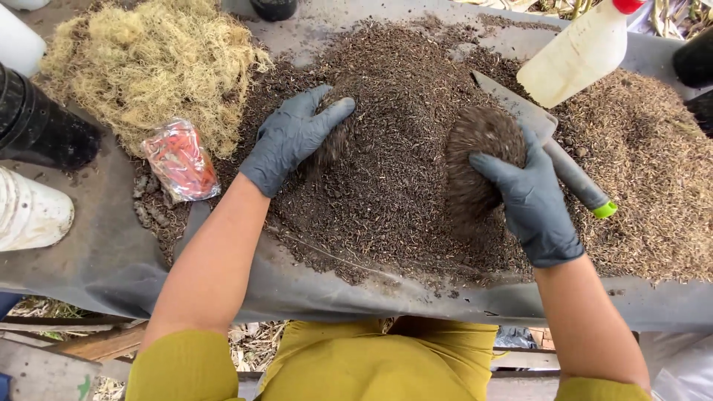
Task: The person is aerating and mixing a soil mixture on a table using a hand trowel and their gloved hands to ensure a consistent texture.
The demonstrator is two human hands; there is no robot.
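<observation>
Both my hands wear dark grey gloves and work in a heap of dark brown potting mix (pixel 401 186) spread over a grey sheet (pixel 104 260). My left hand (pixel 293 137) lies flat with fingers spread, pressed into the left side of the heap. My right hand (pixel 531 200) is cupped around a raised clump of the mix (pixel 479 145), which blurs as it moves. A trowel with a grey handle and green tip (pixel 572 174) lies just right of my right hand, touching the heap.
A mound of pale straw-like moss (pixel 148 59) lies at the back left, with a small clear bag of red bits (pixel 178 160) beside it. Lighter husk material (pixel 646 178) covers the right. A white spray bottle (pixel 575 52), black pots (pixel 37 130) and a white container (pixel 30 212) stand around.
</observation>
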